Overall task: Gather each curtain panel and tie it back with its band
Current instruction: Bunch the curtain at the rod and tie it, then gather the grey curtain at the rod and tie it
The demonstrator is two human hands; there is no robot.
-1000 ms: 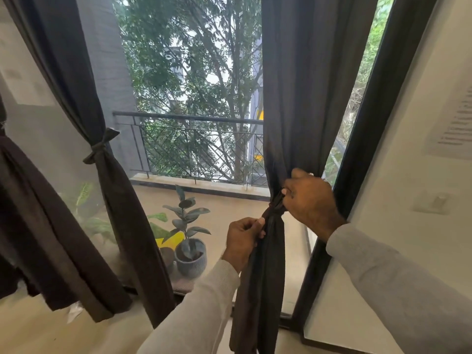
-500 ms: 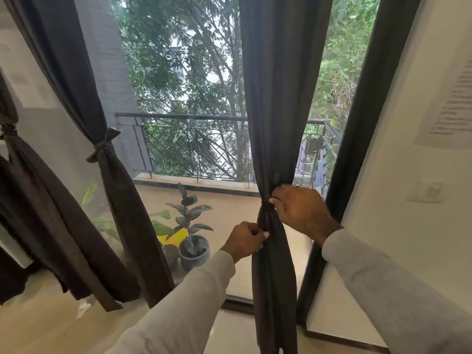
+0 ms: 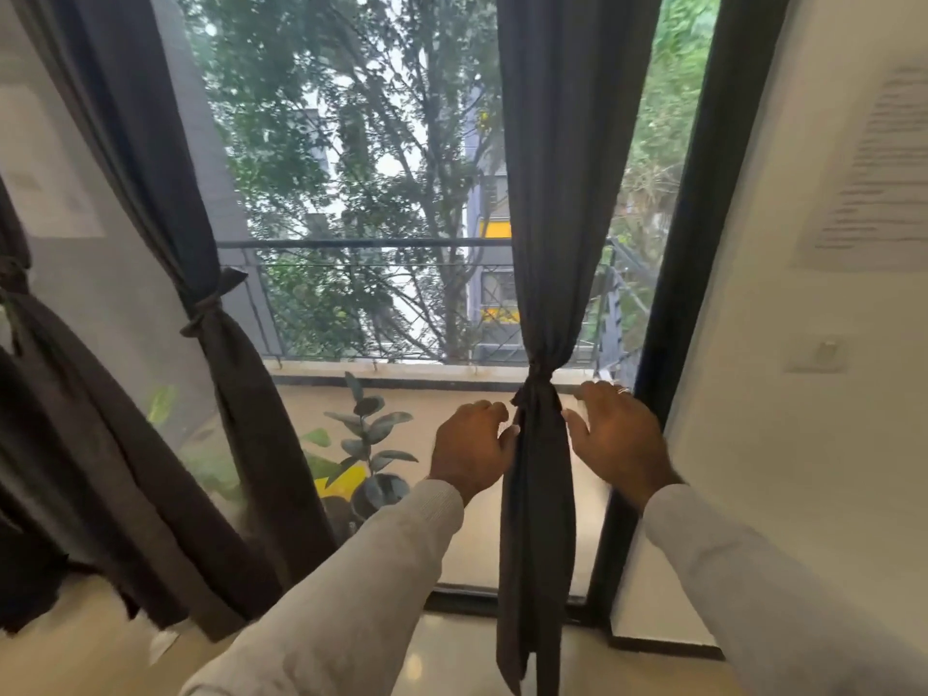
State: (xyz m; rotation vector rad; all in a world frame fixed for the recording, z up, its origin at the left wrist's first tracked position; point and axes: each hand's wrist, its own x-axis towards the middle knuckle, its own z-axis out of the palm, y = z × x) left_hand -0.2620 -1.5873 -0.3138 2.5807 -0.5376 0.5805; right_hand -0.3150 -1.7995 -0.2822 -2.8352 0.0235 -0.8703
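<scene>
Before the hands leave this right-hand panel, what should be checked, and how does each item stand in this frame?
1. Right curtain panel gathered into one bunch: ok.
2. Band knotted around it: ok, though tightness cannot tell.
3. Left hand free of the cloth: cannot tell; fingertips sit at the fabric edge.
4. Right hand off the panel, no grip: ok.
5. Middle panel tied: ok.
6. Far-left panel tied: ok, partly out of view.
</scene>
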